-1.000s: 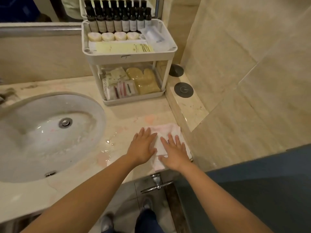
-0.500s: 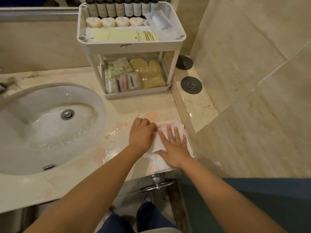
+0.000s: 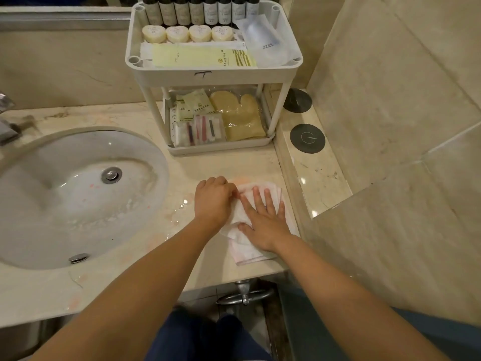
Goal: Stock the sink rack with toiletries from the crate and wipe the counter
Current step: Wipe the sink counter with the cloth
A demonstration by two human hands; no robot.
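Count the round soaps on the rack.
4 soaps in one row on the rack's top tier, before the bottles: leftmost, second, third, rightmost. None looks hidden.

Left hand (image 3: 214,201): knuckles up, fingers curled on the cloth (image 3: 244,252).
Right hand (image 3: 265,225): palm down, fingers straight, spread.
Arms: both stretched forward.
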